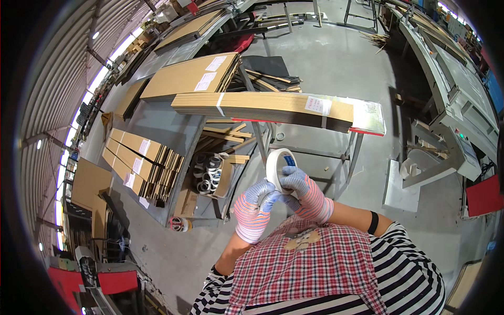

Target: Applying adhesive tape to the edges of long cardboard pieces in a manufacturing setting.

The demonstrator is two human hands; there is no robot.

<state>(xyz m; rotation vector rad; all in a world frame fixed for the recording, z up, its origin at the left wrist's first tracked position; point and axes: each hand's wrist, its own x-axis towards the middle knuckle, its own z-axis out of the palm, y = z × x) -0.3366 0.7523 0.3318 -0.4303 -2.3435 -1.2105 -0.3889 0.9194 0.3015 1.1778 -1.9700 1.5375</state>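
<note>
A roll of white tape [271, 167] is held up in front of my body, between both hands. My left hand [254, 209], in a striped glove with grey-blue fingertips, pinches at the lower edge of the roll. My right hand [308, 195], gloved alike, grips the roll's right side with its fingers at the core opening. Whether a loose tape end lies between the fingertips cannot be made out. Beyond the roll, a long stack of brown board strips [262, 105] lies across a narrow stand, bound with white bands and bearing a paper label.
Left of me, bundled board strips [137, 164] and a wide board stack [189, 76] rest on a grey table. Under it stands a carton [224, 178] beside used tape cores [208, 170]. A tape roll [179, 224] lies on the floor. At right is a grey machine [455, 152].
</note>
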